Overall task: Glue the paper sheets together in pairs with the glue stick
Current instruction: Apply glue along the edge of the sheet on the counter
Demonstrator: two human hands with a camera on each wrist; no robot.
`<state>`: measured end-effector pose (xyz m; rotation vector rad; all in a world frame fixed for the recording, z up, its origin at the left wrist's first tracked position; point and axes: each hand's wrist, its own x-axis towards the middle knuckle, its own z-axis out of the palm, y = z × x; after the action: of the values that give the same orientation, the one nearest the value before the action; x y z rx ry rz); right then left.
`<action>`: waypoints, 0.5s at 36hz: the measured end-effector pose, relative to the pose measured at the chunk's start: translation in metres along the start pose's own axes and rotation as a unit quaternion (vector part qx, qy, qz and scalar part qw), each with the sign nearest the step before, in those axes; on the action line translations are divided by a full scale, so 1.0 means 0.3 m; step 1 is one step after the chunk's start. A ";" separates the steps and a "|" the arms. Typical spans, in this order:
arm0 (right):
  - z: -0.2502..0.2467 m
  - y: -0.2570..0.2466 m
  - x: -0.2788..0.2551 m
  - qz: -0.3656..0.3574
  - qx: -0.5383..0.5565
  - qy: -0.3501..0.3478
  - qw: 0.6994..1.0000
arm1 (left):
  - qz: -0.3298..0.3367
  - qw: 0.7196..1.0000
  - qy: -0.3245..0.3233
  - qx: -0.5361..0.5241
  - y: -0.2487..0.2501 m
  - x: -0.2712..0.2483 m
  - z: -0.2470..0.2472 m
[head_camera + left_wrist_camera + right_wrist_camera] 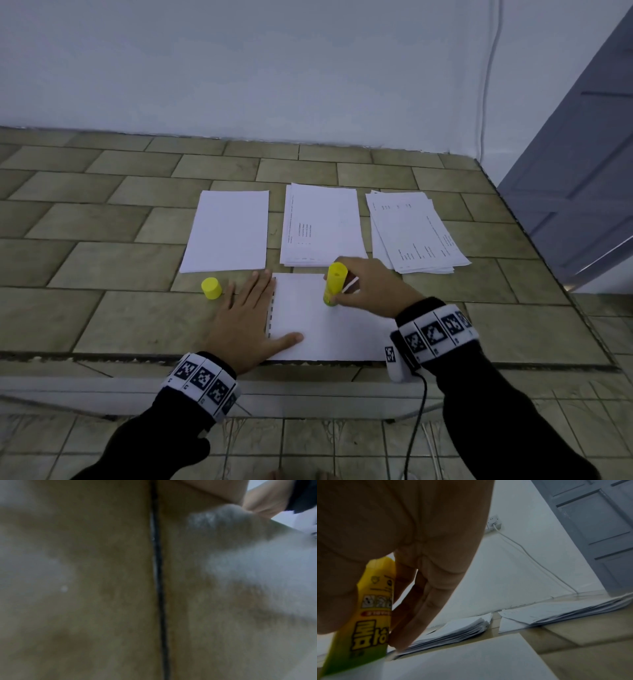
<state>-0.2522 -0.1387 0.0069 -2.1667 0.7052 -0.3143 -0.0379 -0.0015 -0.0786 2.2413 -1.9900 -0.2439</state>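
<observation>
A: Gripping the glue stick (335, 283) — that's the right hand (373, 287); fingers and thumb wrapped round the yellow tube, tip down on the sheet (322, 329), tube a bit tilted; base end up.

B: Left hand (247, 318)?

A: Flat, fingers straight and spread; palm on the tiled top (102, 308), thumb lying across the sheet's near-left corner, pinning it; fingers alongside the sheet's left edge, which carries a row of dark marks.

B: Sheet position?

A: Front centre, near edge at the lip of the tiled top; blank side up; glue tip touches it toward the far side, right of middle.

B: Cap?

A: Yellow cap (211, 288) standing on the tiles just left of the left hand; apart from it.

B: Other paper?

A: Three lots behind the sheet; blank stack (227, 233) far left, neat; middle stack (322, 226) with faint print, near edge just beside the right hand; right stack (416, 233) printed, fanned and skewed.

B: Wrist views?

A: Left wrist: blurred tile and a dark grout line, nothing usable on fingers; right wrist: tube label close up, fingers (419, 601) along it, both printed stacks beyond.

B: Surroundings?

A: White wall, white cable (488, 85) running down it, grey door (582, 171) at right; marker bands on both dark sleeves.
</observation>
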 end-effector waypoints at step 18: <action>-0.084 0.099 -0.155 0.057 0.052 0.021 0.997 | 0.005 1.000 0.002 0.001 0.001 -0.001 -0.005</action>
<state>-0.3123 -0.1426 0.0006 -2.0179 0.8144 -0.3294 -0.0379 -0.0011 -0.0771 2.2309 -2.0001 -0.2373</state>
